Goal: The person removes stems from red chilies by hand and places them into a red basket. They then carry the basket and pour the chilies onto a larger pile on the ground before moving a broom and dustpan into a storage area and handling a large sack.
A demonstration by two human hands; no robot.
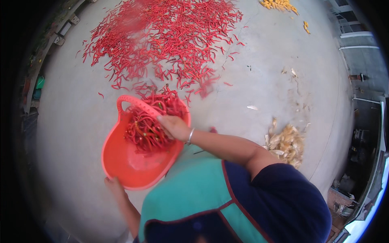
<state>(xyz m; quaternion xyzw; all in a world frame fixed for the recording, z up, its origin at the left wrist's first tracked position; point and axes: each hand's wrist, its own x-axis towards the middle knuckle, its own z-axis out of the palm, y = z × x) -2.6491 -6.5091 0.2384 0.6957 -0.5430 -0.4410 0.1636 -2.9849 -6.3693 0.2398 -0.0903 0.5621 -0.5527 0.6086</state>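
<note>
Both the right hand [175, 128] and the left hand [114, 184] hold a glossy orange-red plastic basin [129, 162], centre-left of the frame. The right hand is curled closed around the lower end of its arched, dimpled handle [137, 102]; the left is closed on the rim at the lower left, its fingers partly hidden beneath. Inside, a tangled heap of long, thin red chillies [148, 131] crowds the upper side, leaving the smooth lower wall bare. The step in hand appears to be emptying: the basin seems tilted toward the top of the frame, and blurred chillies lie beyond its upper edge. The next move likely calls for raising the left-hand side further while the handle grip steadies the load, so that the interlocked heap slides free.

Materials: slender, curved, wrinkled chillies form a loose red spread [182, 36] at upper centre, thinning to single pods at its margins, on a smooth grey floor [235, 113] that looks like concrete. Pale, papery, crumpled husks [288, 143] form a pile at right of centre; knobbly yellow corn cobs [279, 5] lie at the upper right.
</note>
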